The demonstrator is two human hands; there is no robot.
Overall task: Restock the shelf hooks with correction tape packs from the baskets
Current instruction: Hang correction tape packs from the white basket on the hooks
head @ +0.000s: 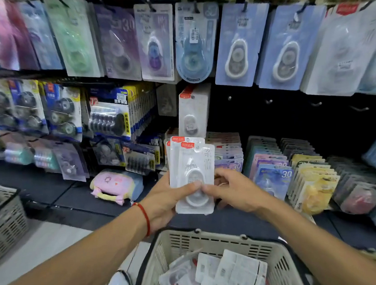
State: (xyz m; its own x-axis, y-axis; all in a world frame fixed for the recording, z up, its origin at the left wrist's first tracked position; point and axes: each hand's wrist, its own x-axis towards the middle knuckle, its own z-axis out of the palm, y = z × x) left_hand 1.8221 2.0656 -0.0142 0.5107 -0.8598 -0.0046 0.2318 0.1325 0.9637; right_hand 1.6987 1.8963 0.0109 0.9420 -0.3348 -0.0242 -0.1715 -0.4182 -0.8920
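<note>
The packs along the top left of the shelf [44,36] are smeared with blur, their print unreadable. The left hand [164,201] hides the lower edge of the fanned white packs [190,164], so their count is unclear. The basket [210,238] is cut off by the bottom edge, and a second basket [7,219] by the left edge. A shoe [120,283] shows only partly beside the basket.

Even, bright shop light; wide-angle view.
Edges bend and blur, glare streaks the hanging packs [154,41], the centre stays sharpest.
</note>
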